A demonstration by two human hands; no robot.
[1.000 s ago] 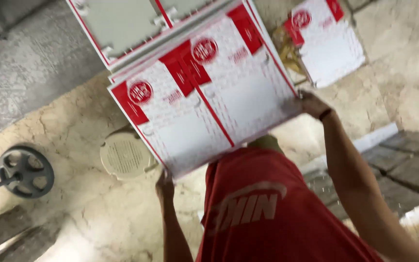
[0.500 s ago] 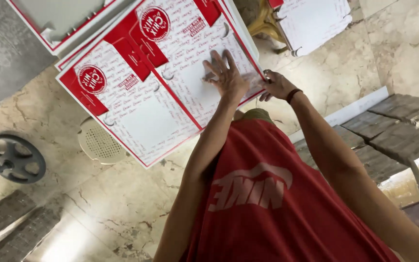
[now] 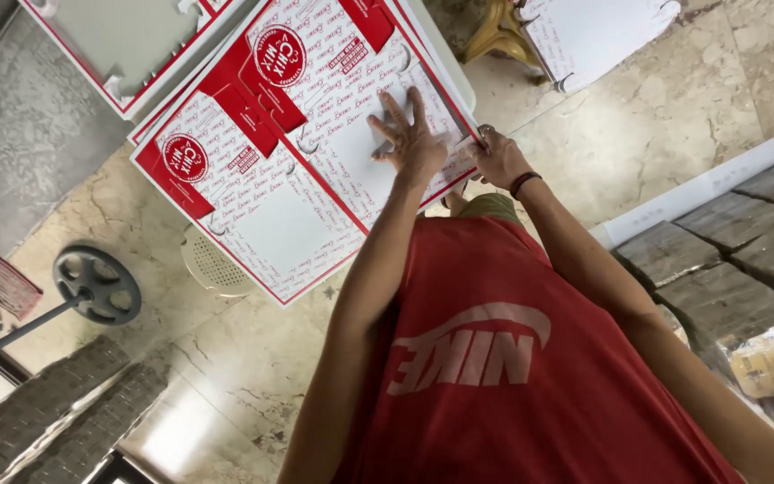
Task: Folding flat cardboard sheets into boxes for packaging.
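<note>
Your left hand flat, fingers spread, pressing top flat box blank on stack. Right hand grip pinching its near edge. Stack overhangs desk; lean harder, sheets likely slide onto floor.

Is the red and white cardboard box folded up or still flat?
Flat. The red and white cardboard box blank lies spread out on a stack, its flaps unfolded, with the left hand pressed on it and the right hand at its edge.
</note>
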